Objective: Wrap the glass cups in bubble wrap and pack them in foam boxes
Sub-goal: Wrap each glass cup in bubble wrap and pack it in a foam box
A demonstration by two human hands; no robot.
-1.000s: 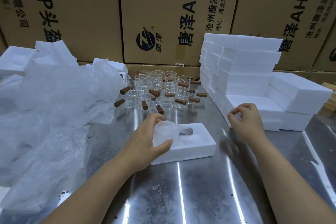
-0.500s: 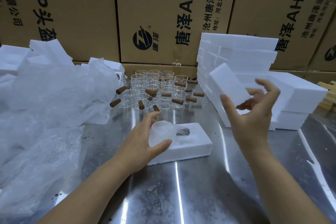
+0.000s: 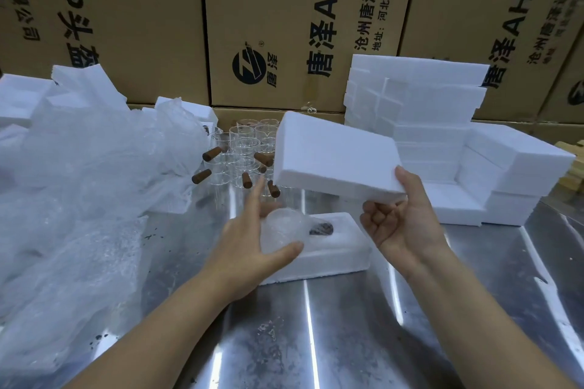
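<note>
Our L hand curls round the wrapped cup at the left end of the box on the surface; R hand grips a tilted lid just above

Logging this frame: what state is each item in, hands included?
wrapped cup: in bubble wrap, lying in the foam base, gripped by the left hand.
foam base: uncovered, on the table.
foam lid: tilted, in the air, held by the right hand.
bare glass cups: unwrapped, upright, clustered behind.
bubble wrap heap: loose, at left.
foam stack: piled at right.
</note>
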